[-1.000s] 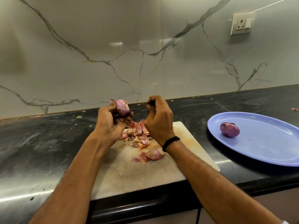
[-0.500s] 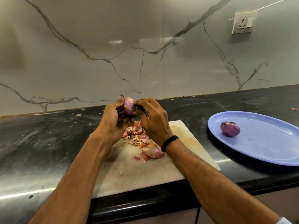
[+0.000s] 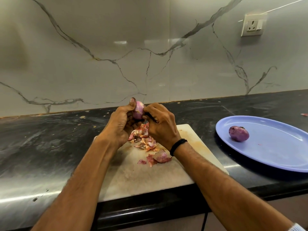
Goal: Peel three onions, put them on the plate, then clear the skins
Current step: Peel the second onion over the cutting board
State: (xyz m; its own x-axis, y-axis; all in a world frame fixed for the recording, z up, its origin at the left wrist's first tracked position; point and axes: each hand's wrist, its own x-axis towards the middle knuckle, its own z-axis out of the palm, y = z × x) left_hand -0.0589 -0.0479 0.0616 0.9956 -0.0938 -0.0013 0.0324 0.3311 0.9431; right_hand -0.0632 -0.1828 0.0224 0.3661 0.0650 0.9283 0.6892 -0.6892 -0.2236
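My left hand (image 3: pixel 120 127) holds a partly peeled purple onion (image 3: pixel 138 110) up above the far end of the white cutting board (image 3: pixel 141 177). My right hand (image 3: pixel 160 125) is closed against the onion's right side, fingertips touching it. It seems to grip a small dark knife, mostly hidden by the fingers. A pile of onion skins (image 3: pixel 146 139) lies on the board under both hands, with a larger curved piece (image 3: pixel 161 157) nearer me. One peeled onion (image 3: pixel 239 133) rests on the blue plate (image 3: pixel 283 157) at the right.
The board sits on a black stone counter (image 3: pixel 50 144) against a marble-patterned wall. A wall socket (image 3: pixel 252 25) is at the upper right. A small scrap of skin (image 3: pixel 305 114) lies on the counter beyond the plate. The counter's front edge runs just below the board.
My right hand has moved left from a gap beside the onion until its fingers meet the onion. My left hand has turned and lifted the onion slightly rightward.
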